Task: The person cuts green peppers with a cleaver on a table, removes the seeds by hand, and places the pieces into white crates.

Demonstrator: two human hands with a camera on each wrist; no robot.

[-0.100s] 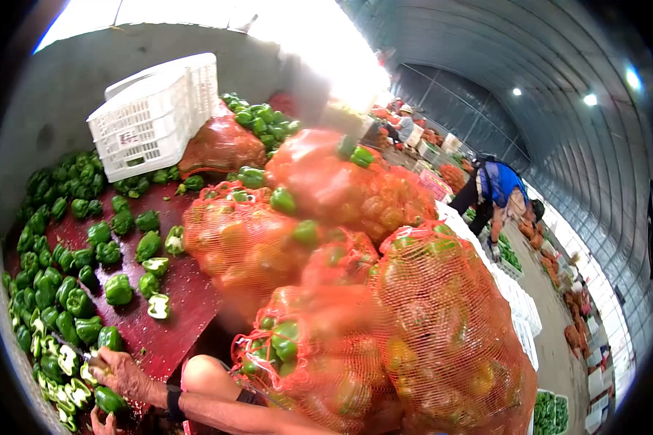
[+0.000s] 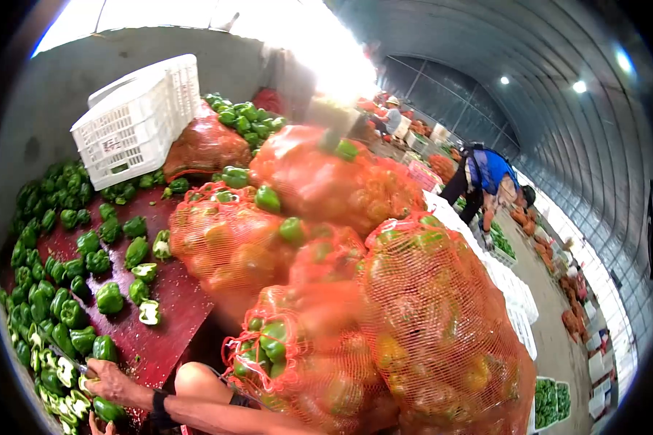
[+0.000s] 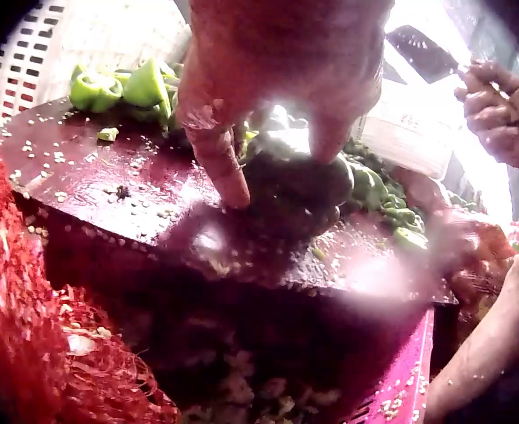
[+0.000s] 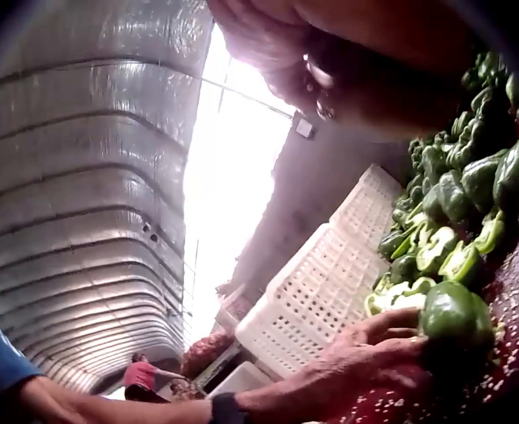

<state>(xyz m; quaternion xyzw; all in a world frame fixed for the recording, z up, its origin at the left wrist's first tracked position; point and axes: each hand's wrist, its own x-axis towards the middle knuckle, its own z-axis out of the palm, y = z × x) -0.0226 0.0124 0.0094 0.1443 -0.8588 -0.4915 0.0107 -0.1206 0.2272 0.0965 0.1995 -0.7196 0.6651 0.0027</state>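
My left hand (image 4: 366, 362) holds a whole green bell pepper (image 4: 452, 314) at the edge of the dark red tabletop (image 3: 91, 190). In the left wrist view its fingers and thumb come down on either side of the pepper, which is in shadow. My right hand (image 3: 505, 119) grips a knife (image 3: 421, 55) with a broad dark blade, raised apart from that pepper. In the head view the right hand (image 2: 117, 383) is beside cut pepper halves (image 2: 65, 370), and only part of the left hand (image 2: 101, 428) shows at the bottom edge.
Whole green peppers (image 2: 40, 290) cover the table's left side. Stacked white crates (image 2: 127, 134) stand at its far end. Full red mesh sacks (image 2: 442, 312) crowd the right, beside white crates (image 2: 515, 312). A person in blue (image 2: 490, 177) bends over crates farther off. Pale seeds dot the tabletop.
The head view has shifted slightly, so the scene sits a little farther left. More of the knife blade shows beyond the right hand.
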